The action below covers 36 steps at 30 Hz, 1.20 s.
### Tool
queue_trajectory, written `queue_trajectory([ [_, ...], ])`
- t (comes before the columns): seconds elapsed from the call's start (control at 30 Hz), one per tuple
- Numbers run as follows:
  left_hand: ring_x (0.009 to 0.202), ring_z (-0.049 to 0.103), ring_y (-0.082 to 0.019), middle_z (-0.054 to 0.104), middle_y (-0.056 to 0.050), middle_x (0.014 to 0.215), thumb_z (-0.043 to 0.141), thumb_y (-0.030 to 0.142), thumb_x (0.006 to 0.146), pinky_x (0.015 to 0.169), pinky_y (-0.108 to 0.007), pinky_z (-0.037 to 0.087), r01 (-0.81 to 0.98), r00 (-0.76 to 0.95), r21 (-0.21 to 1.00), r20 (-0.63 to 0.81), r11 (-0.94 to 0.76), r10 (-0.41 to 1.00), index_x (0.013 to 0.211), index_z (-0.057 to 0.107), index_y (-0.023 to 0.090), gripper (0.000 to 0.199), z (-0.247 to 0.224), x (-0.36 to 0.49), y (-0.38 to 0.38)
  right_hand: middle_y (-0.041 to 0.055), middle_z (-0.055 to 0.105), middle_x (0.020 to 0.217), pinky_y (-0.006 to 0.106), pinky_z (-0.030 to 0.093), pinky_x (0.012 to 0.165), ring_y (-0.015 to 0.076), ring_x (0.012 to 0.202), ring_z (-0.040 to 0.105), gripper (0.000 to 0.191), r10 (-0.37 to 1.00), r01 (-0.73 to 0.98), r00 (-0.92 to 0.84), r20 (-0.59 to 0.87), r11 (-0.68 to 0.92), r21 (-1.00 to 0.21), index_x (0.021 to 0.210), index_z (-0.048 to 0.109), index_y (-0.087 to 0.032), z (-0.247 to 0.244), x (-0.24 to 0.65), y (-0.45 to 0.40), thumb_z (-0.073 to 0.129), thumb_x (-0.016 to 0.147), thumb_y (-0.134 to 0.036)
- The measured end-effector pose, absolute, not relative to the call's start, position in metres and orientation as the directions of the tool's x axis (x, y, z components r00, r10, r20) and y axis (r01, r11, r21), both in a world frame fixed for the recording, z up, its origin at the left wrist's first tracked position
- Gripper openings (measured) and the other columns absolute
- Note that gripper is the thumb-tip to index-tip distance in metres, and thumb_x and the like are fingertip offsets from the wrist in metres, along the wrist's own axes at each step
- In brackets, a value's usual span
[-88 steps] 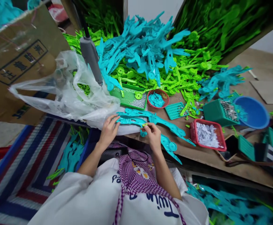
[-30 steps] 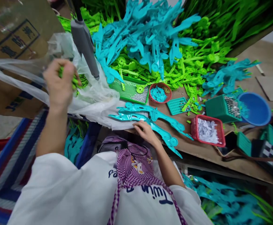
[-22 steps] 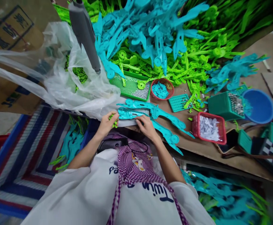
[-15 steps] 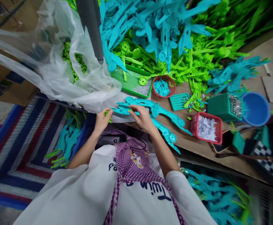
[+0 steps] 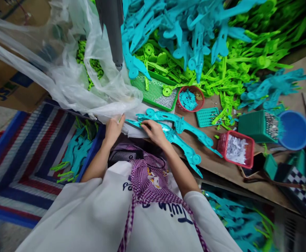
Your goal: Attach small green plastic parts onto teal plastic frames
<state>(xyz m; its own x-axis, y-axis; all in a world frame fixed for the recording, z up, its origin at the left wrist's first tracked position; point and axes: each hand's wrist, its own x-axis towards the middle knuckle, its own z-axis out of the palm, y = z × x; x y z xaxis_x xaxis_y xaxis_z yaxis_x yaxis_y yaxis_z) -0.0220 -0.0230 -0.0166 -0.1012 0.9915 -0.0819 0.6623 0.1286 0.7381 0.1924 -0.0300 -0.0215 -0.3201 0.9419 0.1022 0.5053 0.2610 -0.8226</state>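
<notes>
Along the near edge of the brown bench (image 5: pixel 222 169), left of its middle, a long, glossy turquoise plastic piece with round discs (image 5: pixel 185 147) lies slantwise, its right end jutting past the edge. The right hand (image 5: pixel 156 134) is over its left part, its grip closed on a tiny lime-green plastic bit (image 5: pixel 141 123). Just beside the left tip, the left hand (image 5: pixel 113 130) has its grip closed; a sliver of green shows at the fingertips, the rest hidden. A second turquoise plastic piece (image 5: pixel 194 132) lies just behind the first. Farther from the edge are a green mesh tray (image 5: pixel 153 91) holding silvery bits, a round red plastic basket (image 5: pixel 200 99) of small turquoise pieces and, left of them, a translucent plastic bag (image 5: pixel 108 80). Rightward along the near edge stands a rectangular red basket (image 5: pixel 222 143) of pale pieces.
</notes>
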Motion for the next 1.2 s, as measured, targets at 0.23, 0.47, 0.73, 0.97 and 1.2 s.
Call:
queue_trajectory([
  [0.23,0.092,0.067,-0.023,0.073,-0.011,0.096,0.045,0.033,0.097,0.08,-0.029,0.046,0.83,0.07,0.557,-0.092,-0.007,0.993,0.102,0.071,0.02,0.029,-0.008,-0.014,-0.044,0.0087,0.069,0.102,0.035,0.049,0.085,0.022,0.093,0.063,0.033,0.944,0.553,-0.319,0.085,0.258,-0.792,0.103,0.067,-0.022,-0.018,0.191,-0.033,0.044,0.098,-0.046],
  [0.47,0.092,0.067,-0.025,0.073,-0.011,0.097,0.045,0.031,0.097,0.079,-0.029,0.045,0.838,0.089,0.545,-0.107,-0.016,0.99,0.101,0.07,0.019,0.028,-0.006,-0.013,-0.046,0.0106,0.065,0.097,0.033,0.047,0.081,0.0229,0.093,0.06,0.031,0.864,0.588,-0.497,0.083,0.406,-0.699,0.103,0.066,-0.022,-0.02,0.184,-0.033,0.042,0.101,-0.041],
  [0.73,0.09,0.067,-0.024,0.073,-0.011,0.095,0.046,0.032,0.096,0.077,-0.029,0.045,0.839,0.089,0.544,-0.12,-0.009,0.989,0.101,0.071,0.02,0.028,-0.005,-0.013,-0.044,0.0101,0.066,0.096,0.036,0.047,0.085,0.0227,0.093,0.06,0.033,0.865,0.511,-0.478,0.152,0.415,-0.753,0.1,0.063,-0.022,-0.032,0.189,-0.034,0.039,0.101,-0.045],
  [0.97,0.091,0.067,-0.024,0.073,-0.01,0.094,0.046,0.032,0.096,0.078,-0.029,0.045,0.83,0.095,0.557,-0.162,0.012,0.982,0.1,0.071,0.02,0.028,-0.006,-0.015,-0.039,0.0088,0.06,0.087,0.033,0.043,0.075,0.0219,0.083,0.055,0.028,0.827,0.574,-0.56,0.059,0.438,-0.691,0.089,0.056,-0.021,-0.023,0.189,-0.031,0.038,0.102,-0.039],
  [1.2,0.089,0.068,-0.025,0.073,-0.01,0.092,0.045,0.031,0.095,0.077,-0.029,0.044,0.839,0.123,0.545,-0.174,-0.009,0.977,0.097,0.072,0.019,0.029,-0.002,-0.015,-0.035,0.0073,0.059,0.085,0.03,0.039,0.07,0.0213,0.082,0.055,0.022,0.822,0.639,-0.568,0.046,0.476,-0.605,0.087,0.052,-0.021,-0.021,0.183,-0.031,0.04,0.102,-0.032],
])
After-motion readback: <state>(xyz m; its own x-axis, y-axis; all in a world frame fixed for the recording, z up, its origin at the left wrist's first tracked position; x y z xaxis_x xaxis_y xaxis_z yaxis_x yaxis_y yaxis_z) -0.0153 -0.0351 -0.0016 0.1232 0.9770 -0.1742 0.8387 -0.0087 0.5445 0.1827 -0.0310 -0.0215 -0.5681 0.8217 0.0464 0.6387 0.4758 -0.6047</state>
